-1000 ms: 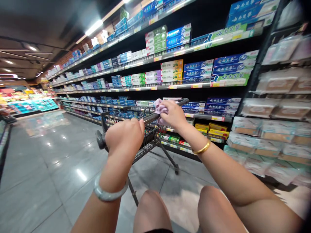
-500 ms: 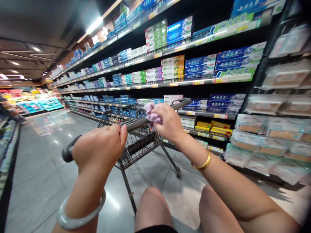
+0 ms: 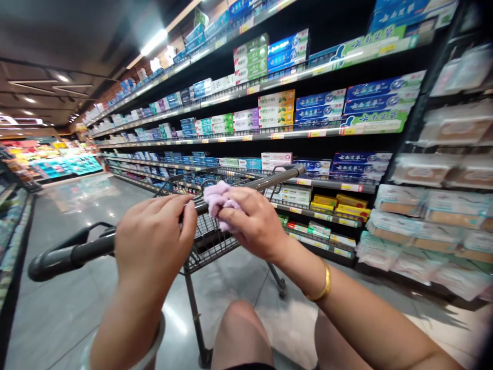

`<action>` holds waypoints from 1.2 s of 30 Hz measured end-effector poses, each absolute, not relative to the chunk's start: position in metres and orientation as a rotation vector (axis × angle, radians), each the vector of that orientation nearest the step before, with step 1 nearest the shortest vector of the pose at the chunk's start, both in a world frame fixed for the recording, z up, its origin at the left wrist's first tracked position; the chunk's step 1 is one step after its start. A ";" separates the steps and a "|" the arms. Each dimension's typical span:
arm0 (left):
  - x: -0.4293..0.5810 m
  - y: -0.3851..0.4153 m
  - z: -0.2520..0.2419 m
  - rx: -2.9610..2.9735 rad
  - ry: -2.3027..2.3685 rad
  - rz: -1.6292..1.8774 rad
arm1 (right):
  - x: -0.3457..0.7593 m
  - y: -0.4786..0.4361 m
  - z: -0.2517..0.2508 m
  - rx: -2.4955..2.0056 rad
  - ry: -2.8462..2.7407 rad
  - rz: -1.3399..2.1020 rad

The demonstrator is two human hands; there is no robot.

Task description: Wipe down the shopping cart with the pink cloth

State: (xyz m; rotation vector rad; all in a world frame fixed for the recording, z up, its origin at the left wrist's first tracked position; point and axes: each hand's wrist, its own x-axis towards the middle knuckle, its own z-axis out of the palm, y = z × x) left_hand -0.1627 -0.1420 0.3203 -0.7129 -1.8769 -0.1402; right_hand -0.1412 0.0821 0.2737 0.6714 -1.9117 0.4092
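A dark shopping cart handle (image 3: 273, 179) slants across the view in front of me. My left hand (image 3: 152, 231) is wrapped over its left half from above, with the thumb toward the right and the undersides of the fingers hidden. Close beside it, my right hand (image 3: 258, 218) grips a crumpled light purple cloth (image 3: 219, 200) and presses it against the middle of the handle. Beyond and below the handle is the wire basket of the cart (image 3: 210, 244).
Long shelves (image 3: 319, 132) of boxed goods, mostly toothpaste-like cartons, run along the right. Clear-wrapped packs (image 3: 442, 203) hang at the far right. Grey tiled floor (image 3: 77, 216) stretches down the aisle on the left, with a lower shelf (image 3: 11, 241) at its edge.
My right hand and the cloth have moved left and down along the handle, closer to my left hand. The handle's left end has swung toward me and to the left.
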 end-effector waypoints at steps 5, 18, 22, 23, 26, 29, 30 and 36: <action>-0.165 -0.106 0.326 -0.618 -2.016 -0.047 | -0.147 0.105 0.280 0.263 -1.769 0.572; -0.176 -0.074 0.309 -0.581 -1.920 0.065 | -0.149 0.117 0.270 0.193 -1.679 0.499; -0.176 -0.084 0.308 -0.584 -1.879 0.086 | -0.139 0.113 0.271 0.515 -1.822 0.297; -0.175 -0.087 0.308 -0.588 -1.876 0.095 | -0.137 0.115 0.271 0.517 -1.834 0.288; -0.170 -0.098 0.310 -0.569 -1.884 0.082 | -0.133 0.131 0.273 0.227 -1.760 0.405; -0.163 -0.102 0.314 -0.518 -1.922 0.005 | -0.129 0.141 0.271 0.124 -1.744 0.433; -0.160 -0.101 0.316 -0.525 -1.932 -0.030 | -0.127 0.140 0.270 0.210 -1.781 0.399; -0.151 -0.062 0.326 -0.719 -2.020 -0.211 | -0.121 0.128 0.267 0.279 -1.743 0.446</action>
